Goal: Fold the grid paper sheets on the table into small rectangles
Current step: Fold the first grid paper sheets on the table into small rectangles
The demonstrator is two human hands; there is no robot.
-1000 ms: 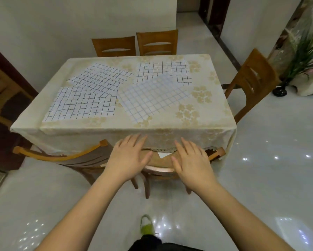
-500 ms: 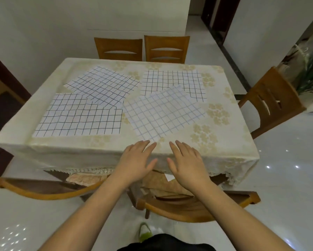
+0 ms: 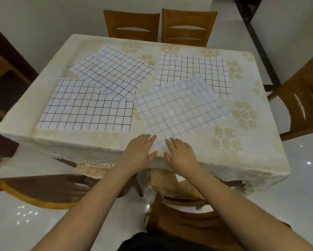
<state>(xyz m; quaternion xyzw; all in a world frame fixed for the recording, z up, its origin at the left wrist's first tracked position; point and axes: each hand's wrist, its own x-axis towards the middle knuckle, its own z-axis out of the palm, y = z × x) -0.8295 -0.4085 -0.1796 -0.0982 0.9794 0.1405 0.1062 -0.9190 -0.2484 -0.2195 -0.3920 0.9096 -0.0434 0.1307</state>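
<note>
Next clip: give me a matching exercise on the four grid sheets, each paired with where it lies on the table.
Things:
1. faint blue-lined grid paper sheet
2. bold black-lined grid sheet lying square to the near edge
3. tilted black-lined grid sheet
4. black-lined grid sheet with its near corner covered

Places:
A. far left, overlapping the sheet below it
B. far right, near the two wooden chair backs
C. near left
D. near centre, at the fingertips of the left hand and right hand

Pairs: 1-D, 2-C, 3-A, 4-B
</note>
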